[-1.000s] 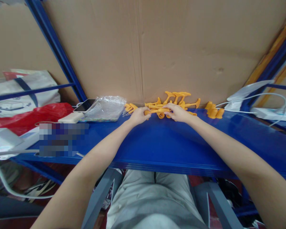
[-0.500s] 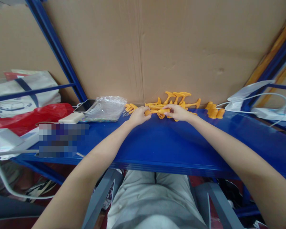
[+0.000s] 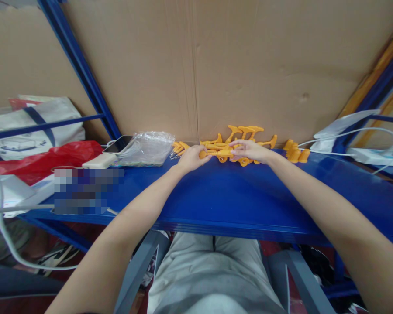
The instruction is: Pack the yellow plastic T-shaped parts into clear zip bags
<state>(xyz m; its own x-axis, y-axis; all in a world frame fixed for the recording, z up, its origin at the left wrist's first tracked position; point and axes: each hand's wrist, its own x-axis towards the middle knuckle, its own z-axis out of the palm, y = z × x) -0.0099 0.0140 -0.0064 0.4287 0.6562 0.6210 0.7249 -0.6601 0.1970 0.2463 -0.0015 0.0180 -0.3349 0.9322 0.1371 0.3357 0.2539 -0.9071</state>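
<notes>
Over the back of the blue bench I hold a yellow plastic rod-like part (image 3: pixel 212 153) level between my hands. My left hand (image 3: pixel 193 158) is closed round its left end. At the right end, the fingers and thumb of my right hand (image 3: pixel 247 149) pinch the thicker section, partly covering it. Right behind and below lies a pile of similar yellow parts; several T-shaped pieces (image 3: pixel 245 130) lean at the cardboard, and round-ended pieces (image 3: pixel 244 162) show under my right hand. Just beyond my left hand are more yellow pieces (image 3: pixel 180 147) and small metal bits (image 3: pixel 173 155).
Short yellow pieces (image 3: pixel 294 152) stand in a group at right. Left on the blue bench (image 3: pixel 216 200) are a clear plastic bag (image 3: pixel 147 150), a phone (image 3: pixel 119 145), a white box-like device (image 3: pixel 99 161) and a red bag (image 3: pixel 59 159). A cardboard wall (image 3: pixel 249 65) rises behind.
My right hand has shifted slightly on the right end of the yellow part, its fingers now more extended. My left hand keeps its hold in nearly the same place.
</notes>
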